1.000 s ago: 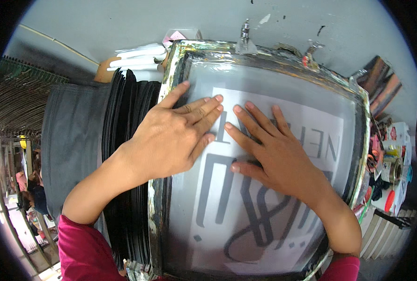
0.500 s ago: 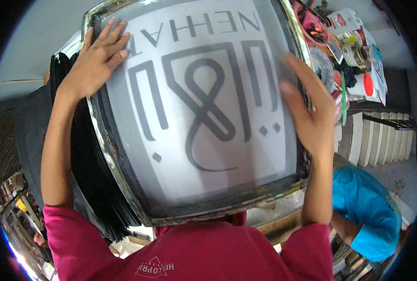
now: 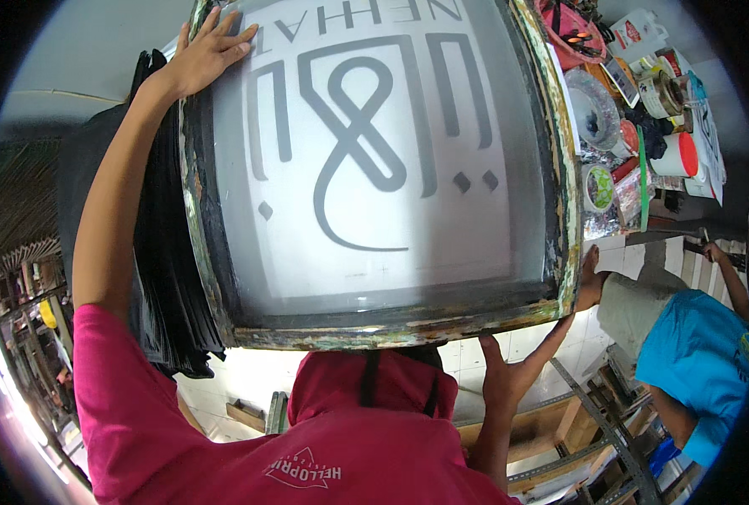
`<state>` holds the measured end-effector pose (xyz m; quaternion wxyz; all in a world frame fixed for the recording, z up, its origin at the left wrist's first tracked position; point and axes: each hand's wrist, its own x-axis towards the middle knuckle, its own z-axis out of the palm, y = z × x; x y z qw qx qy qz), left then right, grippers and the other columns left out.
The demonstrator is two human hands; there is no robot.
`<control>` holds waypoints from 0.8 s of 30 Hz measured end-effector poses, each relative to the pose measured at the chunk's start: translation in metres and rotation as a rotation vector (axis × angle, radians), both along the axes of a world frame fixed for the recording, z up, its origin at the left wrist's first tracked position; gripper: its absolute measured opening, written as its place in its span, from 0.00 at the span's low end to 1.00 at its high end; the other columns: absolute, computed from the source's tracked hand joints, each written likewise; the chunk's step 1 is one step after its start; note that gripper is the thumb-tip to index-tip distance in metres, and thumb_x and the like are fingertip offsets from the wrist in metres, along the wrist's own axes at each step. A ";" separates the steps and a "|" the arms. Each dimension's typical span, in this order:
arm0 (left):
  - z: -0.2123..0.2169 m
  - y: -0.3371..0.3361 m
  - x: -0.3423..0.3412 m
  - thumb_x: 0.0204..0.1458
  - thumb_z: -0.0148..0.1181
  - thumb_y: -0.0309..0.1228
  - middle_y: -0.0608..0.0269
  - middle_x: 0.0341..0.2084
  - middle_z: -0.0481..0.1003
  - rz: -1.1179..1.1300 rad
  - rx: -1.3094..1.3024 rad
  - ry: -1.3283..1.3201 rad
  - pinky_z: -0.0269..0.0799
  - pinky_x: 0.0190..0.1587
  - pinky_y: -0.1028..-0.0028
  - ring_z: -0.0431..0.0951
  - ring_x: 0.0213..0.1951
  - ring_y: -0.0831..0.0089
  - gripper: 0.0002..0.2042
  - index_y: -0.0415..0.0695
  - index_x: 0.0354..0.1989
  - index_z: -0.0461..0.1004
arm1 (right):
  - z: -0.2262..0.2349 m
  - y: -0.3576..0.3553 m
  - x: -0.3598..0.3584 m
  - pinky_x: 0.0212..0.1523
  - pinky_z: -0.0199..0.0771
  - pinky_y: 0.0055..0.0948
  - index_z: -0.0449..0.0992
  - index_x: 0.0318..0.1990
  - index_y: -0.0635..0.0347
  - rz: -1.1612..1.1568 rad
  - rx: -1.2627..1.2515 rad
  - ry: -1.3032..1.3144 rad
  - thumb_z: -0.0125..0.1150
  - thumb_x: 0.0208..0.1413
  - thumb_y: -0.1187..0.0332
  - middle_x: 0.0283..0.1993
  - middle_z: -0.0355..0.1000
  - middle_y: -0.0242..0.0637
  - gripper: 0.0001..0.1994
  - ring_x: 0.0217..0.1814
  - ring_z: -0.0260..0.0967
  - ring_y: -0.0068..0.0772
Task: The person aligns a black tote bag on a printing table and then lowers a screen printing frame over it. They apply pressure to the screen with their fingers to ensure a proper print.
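A large silk screen frame (image 3: 374, 278) fills the middle, its pale mesh showing grey lettering and looping shapes upside down to me. Dark tape borders the mesh, and the worn rim is flecked with paint. My left hand (image 3: 206, 55) rests at the far left side of the frame, fingers spread over its edge. At the near right edge my right hand (image 3: 513, 374) has its thumb and fingers apart, reaching up against the rim near the corner; some fingertips are partly hidden. A thick stack of black sheets (image 3: 160, 252) hangs just left of the frame.
On the right, a cluttered surface holds a pink basket (image 3: 572, 34), a white jug (image 3: 637, 32), a red-lidded tub (image 3: 677, 156) and a clear plastic bowl (image 3: 592, 109). A person in a blue shirt (image 3: 694, 362) is at lower right. Metal shelf rails (image 3: 593, 412) stand below.
My right hand has gone from above the screen's right side down to its near right edge. My left hand stays at the far left. The whole view has shifted, with the frame now higher in it.
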<state>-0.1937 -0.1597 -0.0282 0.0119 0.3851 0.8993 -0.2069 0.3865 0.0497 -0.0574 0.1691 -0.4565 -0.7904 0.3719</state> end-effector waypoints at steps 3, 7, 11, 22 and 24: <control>-0.004 -0.004 -0.008 0.68 0.29 0.61 0.66 0.79 0.42 0.000 -0.006 0.025 0.17 0.77 0.47 0.29 0.79 0.62 0.30 0.68 0.74 0.59 | -0.005 -0.013 -0.002 0.82 0.29 0.48 0.29 0.79 0.58 -0.016 -0.017 0.022 0.87 0.34 0.64 0.83 0.28 0.51 0.73 0.85 0.26 0.51; -0.006 -0.003 -0.014 0.67 0.28 0.63 0.66 0.79 0.42 0.015 -0.012 -0.002 0.16 0.77 0.47 0.29 0.79 0.63 0.31 0.67 0.74 0.59 | -0.007 -0.028 -0.008 0.81 0.29 0.51 0.25 0.79 0.58 0.018 0.025 -0.107 0.89 0.31 0.55 0.83 0.22 0.52 0.77 0.85 0.21 0.55; -0.004 -0.007 -0.016 0.66 0.29 0.63 0.66 0.79 0.42 0.001 0.003 -0.003 0.15 0.77 0.46 0.29 0.79 0.63 0.32 0.67 0.74 0.59 | -0.019 -0.039 -0.006 0.81 0.28 0.51 0.27 0.79 0.60 0.042 0.119 -0.165 0.89 0.29 0.54 0.83 0.24 0.53 0.78 0.85 0.22 0.55; 0.028 0.016 0.015 0.69 0.43 0.52 0.48 0.78 0.41 0.030 0.157 -0.325 0.27 0.77 0.48 0.29 0.79 0.47 0.30 0.47 0.72 0.63 | -0.043 -0.047 -0.010 0.81 0.30 0.51 0.30 0.78 0.64 0.084 0.187 0.131 0.89 0.26 0.53 0.83 0.28 0.54 0.78 0.85 0.27 0.52; 0.031 0.017 0.017 0.69 0.43 0.51 0.46 0.78 0.42 0.056 0.162 -0.343 0.27 0.77 0.49 0.29 0.79 0.47 0.29 0.47 0.72 0.64 | -0.053 -0.047 -0.001 0.81 0.30 0.51 0.29 0.78 0.65 0.087 0.201 0.143 0.88 0.28 0.49 0.83 0.28 0.54 0.78 0.85 0.27 0.53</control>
